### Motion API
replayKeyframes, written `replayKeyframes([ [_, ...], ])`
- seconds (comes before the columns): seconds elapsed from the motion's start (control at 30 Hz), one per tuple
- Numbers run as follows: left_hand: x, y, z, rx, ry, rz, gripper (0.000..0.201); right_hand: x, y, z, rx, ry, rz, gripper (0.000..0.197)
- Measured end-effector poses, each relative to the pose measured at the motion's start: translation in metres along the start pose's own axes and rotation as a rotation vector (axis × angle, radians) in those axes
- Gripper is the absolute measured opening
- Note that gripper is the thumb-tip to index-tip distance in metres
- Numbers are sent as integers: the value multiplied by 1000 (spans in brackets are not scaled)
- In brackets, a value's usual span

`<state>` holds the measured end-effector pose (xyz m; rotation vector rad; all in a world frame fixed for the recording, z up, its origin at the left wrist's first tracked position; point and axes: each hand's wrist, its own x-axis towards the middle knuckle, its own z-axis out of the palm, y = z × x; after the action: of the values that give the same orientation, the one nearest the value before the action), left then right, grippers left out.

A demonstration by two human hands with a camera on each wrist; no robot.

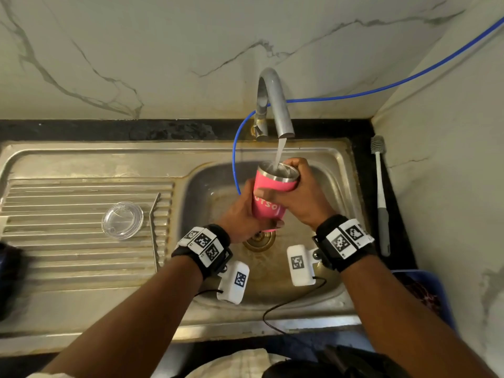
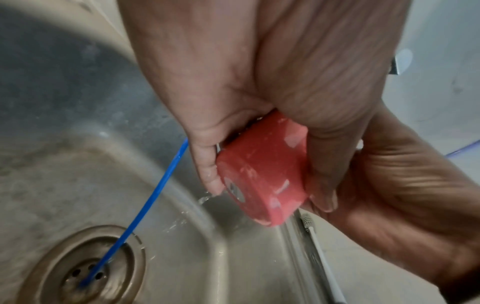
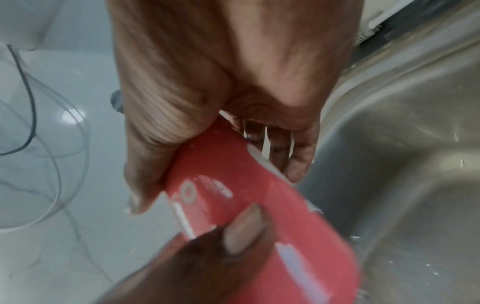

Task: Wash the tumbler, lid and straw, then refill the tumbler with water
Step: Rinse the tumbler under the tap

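A pink tumbler (image 1: 268,199) with a steel rim is held tilted over the sink basin (image 1: 207,192), its mouth under running water from the faucet (image 1: 275,105). My left hand (image 1: 242,216) grips its lower body and base (image 2: 262,174), thumb across the front. My right hand (image 1: 300,186) wraps the upper part by the rim, fingers curled over the far side (image 3: 283,152). The clear round lid (image 1: 122,220) lies on the ribbed drainboard at left. A bent metal straw (image 1: 153,230) lies just right of the lid.
A blue tube (image 1: 236,159) runs from the right wall past the faucet down into the drain (image 2: 85,265). A white bottle brush (image 1: 381,197) lies on the black counter right of the sink. A blue container (image 1: 425,293) sits at the near right.
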<state>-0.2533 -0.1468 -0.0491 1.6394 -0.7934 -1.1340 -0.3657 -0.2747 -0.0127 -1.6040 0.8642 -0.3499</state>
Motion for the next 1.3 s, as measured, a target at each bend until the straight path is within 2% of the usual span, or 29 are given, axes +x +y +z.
replayKeyframes([
  [0.1, 0, -5, -3, 47, 5, 32, 99, 2, 1, 3, -91, -31, -32, 84],
  [0.2, -1, -16, -17, 128, 33, 62, 110, 10, 2, -11, -238, -135, -78, 86],
  [0.23, -2, -19, -23, 155, 55, 47, 109, 12, 2, -15, -264, -101, -69, 85],
  [0.33, -3, -26, -35, 167, 128, -26, 88, 18, 5, -10, -281, 159, -28, 89],
  [0.37, -4, -28, -38, 167, 148, -30, 80, 20, 4, -6, -291, 135, -35, 91],
  [0.43, -6, -27, -41, 174, 157, -23, 69, 26, 10, -6, -303, -10, -46, 92],
  [0.47, -7, -26, -42, 177, 153, -16, 65, 28, 13, -8, -300, -27, -43, 90],
  [0.57, -9, -28, -42, 207, 171, -26, 59, 27, 15, -7, -259, 136, -65, 91],
  [0.63, -10, -30, -38, 198, 185, -31, 58, 24, 15, 1, -294, 21, -91, 92],
  [0.7, -11, -31, -33, 186, 177, -27, 58, 23, 21, 5, -260, -35, -83, 91],
  [0.77, -12, -29, -29, 197, 174, -26, 59, 24, 22, 4, -208, 67, -103, 93],
  [0.87, -11, -28, -27, 225, 192, -5, 64, 22, 21, 3, -258, -22, -159, 96],
  [0.97, -8, -26, -27, 262, 203, 0, 76, 21, 17, 2, -186, 41, -188, 97],
  [1.03, -6, -24, -28, 267, 214, 32, 79, 18, 14, 3, -192, -8, -216, 98],
  [1.13, -2, -19, -30, 275, 185, 93, 81, 14, 13, 4, -99, -45, -186, 100],
  [1.2, 0, -13, -31, 262, 164, 81, 86, 13, 15, 5, -21, -40, -162, 98],
  [1.3, 1, -6, -33, 277, 133, 65, 82, 10, 24, 7, 81, -53, -89, 93],
])
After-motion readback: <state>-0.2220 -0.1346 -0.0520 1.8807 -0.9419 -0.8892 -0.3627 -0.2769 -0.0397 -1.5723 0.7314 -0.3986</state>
